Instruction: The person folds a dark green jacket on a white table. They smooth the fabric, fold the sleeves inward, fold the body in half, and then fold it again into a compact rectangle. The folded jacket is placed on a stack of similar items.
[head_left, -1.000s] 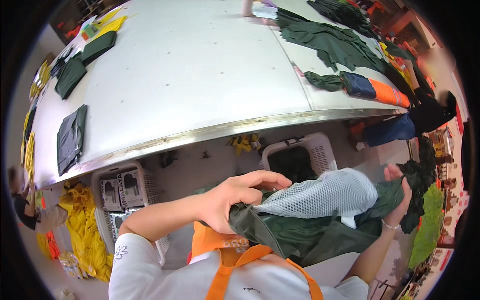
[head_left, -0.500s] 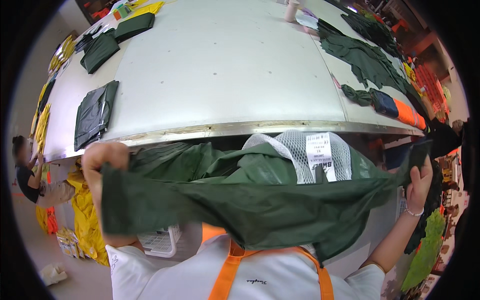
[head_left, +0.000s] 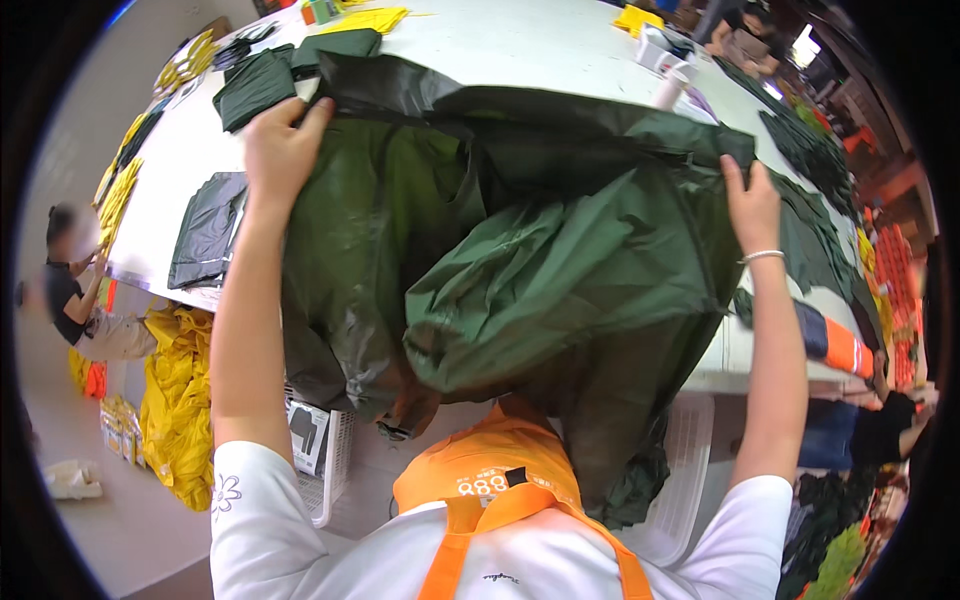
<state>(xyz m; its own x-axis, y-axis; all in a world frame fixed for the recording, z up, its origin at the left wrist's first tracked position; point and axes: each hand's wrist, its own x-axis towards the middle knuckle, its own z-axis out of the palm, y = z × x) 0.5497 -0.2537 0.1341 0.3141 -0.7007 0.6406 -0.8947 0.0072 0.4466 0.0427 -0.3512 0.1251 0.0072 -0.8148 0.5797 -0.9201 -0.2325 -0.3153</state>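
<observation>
Dark-green garment (head_left: 560, 280) hangs spread, unfolded: left hand (head_left: 283, 150) grasps one end of its upper part, right hand (head_left: 752, 205) the other. Flat dark piece (head_left: 207, 230) on counter (head_left: 520, 50) looks already folded.

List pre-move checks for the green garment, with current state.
1. Left hand on the green garment: ok, gripping near its upper left edge.
2. Right hand on it: ok, gripping near the upper right corner.
3. Garment smooth: not ok, it hangs in loose folds, bunched in the middle.
4. Garment touching the white table: cannot tell, its underside is hidden.
5. Lower folds off the orange apron: cannot tell, they overlap in this view.
6. Person at left away from the garment: ok.
</observation>
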